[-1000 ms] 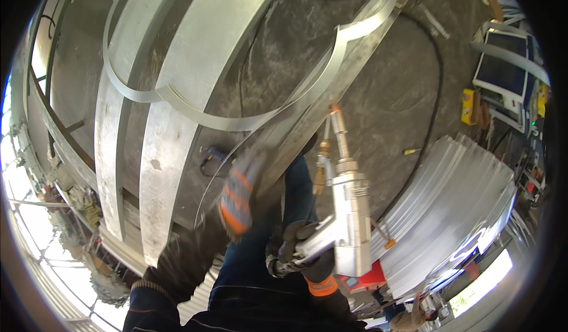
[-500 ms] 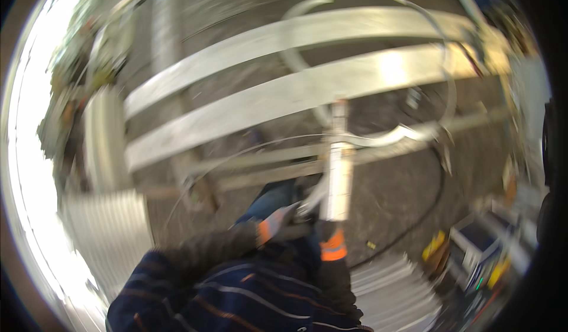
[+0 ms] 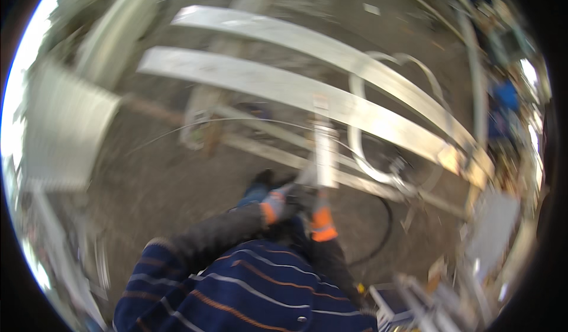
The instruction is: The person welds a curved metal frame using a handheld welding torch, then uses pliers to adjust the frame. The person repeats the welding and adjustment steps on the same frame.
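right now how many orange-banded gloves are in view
2: the left-hand glove and the right-hand glove, both by the near end of the silver tool. Others may be hidden by blur.

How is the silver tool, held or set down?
Held: the right hand grips the silver tool; whether it is running, I cannot tell.

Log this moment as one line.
right hand: grips silver tool | left hand: close by, contact unclear | pale strips: beyond hands
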Tool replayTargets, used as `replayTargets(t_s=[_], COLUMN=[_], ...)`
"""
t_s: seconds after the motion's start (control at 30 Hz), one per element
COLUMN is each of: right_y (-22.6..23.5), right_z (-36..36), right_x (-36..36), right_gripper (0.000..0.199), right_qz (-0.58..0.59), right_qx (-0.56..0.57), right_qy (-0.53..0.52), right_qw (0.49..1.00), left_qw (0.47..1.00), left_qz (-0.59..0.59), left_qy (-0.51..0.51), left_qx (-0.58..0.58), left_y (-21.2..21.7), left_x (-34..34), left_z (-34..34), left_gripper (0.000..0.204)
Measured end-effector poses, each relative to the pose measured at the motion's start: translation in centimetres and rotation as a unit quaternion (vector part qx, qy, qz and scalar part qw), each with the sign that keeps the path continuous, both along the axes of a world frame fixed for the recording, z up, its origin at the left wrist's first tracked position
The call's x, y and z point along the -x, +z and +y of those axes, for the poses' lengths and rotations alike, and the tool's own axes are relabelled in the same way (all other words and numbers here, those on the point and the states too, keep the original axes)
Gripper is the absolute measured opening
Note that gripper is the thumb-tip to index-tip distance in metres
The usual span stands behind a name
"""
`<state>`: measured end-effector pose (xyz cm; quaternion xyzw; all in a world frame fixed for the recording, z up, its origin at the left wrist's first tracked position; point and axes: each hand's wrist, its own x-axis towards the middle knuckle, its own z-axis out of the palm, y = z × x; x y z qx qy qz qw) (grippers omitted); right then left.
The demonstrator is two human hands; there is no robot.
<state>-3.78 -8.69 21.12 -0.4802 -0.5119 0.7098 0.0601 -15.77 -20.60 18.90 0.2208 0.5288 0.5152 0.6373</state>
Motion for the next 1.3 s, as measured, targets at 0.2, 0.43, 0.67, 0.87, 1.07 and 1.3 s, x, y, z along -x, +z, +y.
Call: replayTargets(t_s=[0.2, 0.43, 0.67, 0.87, 1.07, 1.3], right_y=[3.1, 2.0, 5.3, 5.5, 1.9, -5.8], right_z=[-1.4, -4.8, -23.7, -34.7, -31.3, -9.4], right_x=[-4.5, -31.8, -61.9, -73.9, -80.5, -82.7], right_gripper=[0.042, 0.052, 0.034, 0.066, 0.061, 0.053], right_qz=[0.109, 0.004, -0.500, -0.485, -0.253, -0.316], right_qx=[-0.038, -0.006, -0.091, -0.041, -0.087, -0.129], right_qy=[-0.103, -0.353, -0.383, -0.710, -0.844, -0.797], right_qw=[0.988, 0.935, 0.772, 0.508, 0.466, 0.498], left_qw=[0.972, 0.858, 0.790, 0.825, 0.921, 0.911], left_qz=[0.174, 0.260, 0.443, 0.325, 0.116, 0.150], left_qy=[-0.142, -0.427, -0.416, -0.416, -0.258, -0.210], left_qx=[-0.072, -0.119, -0.079, 0.200, 0.268, 0.323], left_y=[0.0, 0.7, -10.5, -21.1, -24.4, -24.4], left_x=[-4.7, -9.0, -6.7, -8.4, -15.2, -22.0], left_z=[-0.2, 4.9, 7.4, 3.6, 3.0, 12.8], left_gripper=[0.026, 0.035, 0.025, 0.029, 0.027, 0.037])
